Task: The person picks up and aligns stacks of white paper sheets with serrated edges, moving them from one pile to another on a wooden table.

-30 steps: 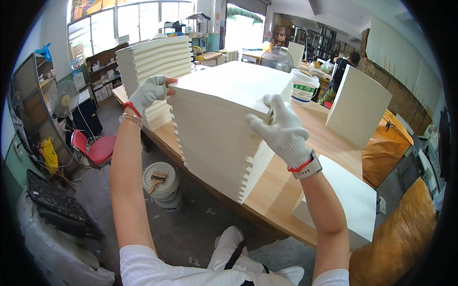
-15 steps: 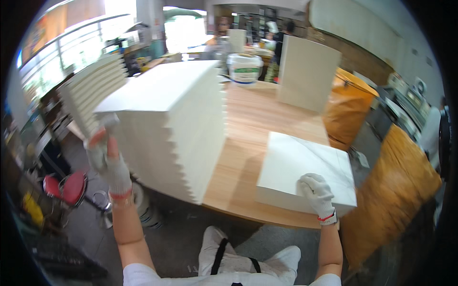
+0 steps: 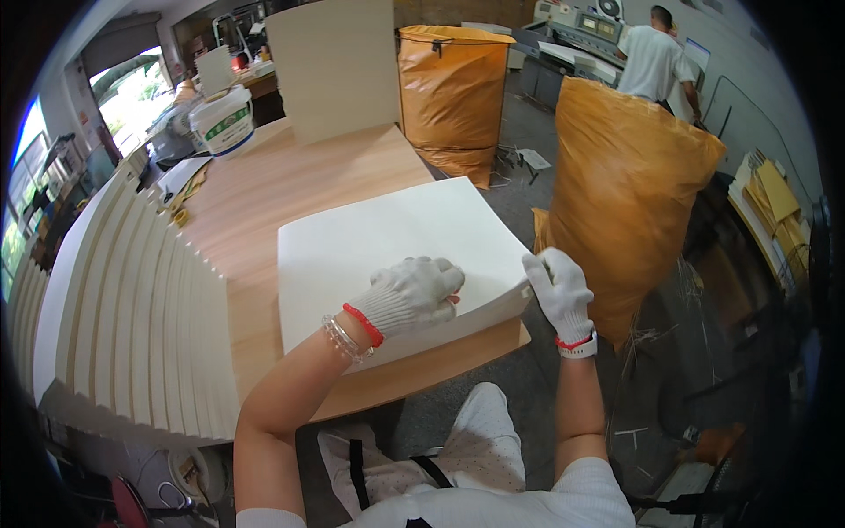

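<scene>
A low stack of large white paper sheets (image 3: 387, 242) lies on the wooden table (image 3: 290, 180), reaching its near right corner. My left hand (image 3: 409, 295), in a white knit glove, rests with curled fingers on top of the stack near its front edge. My right hand (image 3: 559, 290), also gloved, grips the stack's near right corner, thumb on top. A tall staggered pile of white sheets (image 3: 123, 308) stands at the table's left end.
Two bulging orange sacks (image 3: 629, 185) (image 3: 453, 88) stand on the floor right of the table. A white bucket (image 3: 222, 123) and an upright board (image 3: 334, 66) sit at the table's far end. Another person in a white shirt (image 3: 656, 57) works at a machine far right.
My view has swung right, from the tall staggered pile to the low stack. My left hand left the tall pile and came onto the low stack; my right hand moved to its corner.
</scene>
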{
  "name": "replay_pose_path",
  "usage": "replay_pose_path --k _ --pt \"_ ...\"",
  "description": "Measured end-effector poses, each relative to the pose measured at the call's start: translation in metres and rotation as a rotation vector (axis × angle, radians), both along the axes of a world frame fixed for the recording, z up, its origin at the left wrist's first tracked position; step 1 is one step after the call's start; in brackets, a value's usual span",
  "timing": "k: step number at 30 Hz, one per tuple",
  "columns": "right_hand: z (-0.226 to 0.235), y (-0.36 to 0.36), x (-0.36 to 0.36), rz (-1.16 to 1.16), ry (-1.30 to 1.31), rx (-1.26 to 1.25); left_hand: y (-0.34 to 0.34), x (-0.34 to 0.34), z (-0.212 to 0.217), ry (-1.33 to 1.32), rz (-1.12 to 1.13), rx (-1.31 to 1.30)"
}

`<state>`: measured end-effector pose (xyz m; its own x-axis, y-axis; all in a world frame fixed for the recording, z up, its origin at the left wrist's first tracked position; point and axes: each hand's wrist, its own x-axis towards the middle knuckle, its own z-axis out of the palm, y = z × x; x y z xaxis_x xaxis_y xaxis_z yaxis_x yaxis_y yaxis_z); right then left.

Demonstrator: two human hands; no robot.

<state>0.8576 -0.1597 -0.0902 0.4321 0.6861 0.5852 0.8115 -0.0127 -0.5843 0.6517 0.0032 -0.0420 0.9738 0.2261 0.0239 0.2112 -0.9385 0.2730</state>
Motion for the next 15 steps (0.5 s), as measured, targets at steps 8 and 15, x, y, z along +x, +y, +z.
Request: replay_pose_path --k 8,15 --pt "0.027 0.043 0.001 0.113 -0.436 0.120 0.013 0.015 -0.026 -0.386 -0.175 -0.117" --pt "0.009 0.046 0.001 0.003 -0.448 0.248 0.012 0.011 -0.014 -0.260 -0.056 -0.437"
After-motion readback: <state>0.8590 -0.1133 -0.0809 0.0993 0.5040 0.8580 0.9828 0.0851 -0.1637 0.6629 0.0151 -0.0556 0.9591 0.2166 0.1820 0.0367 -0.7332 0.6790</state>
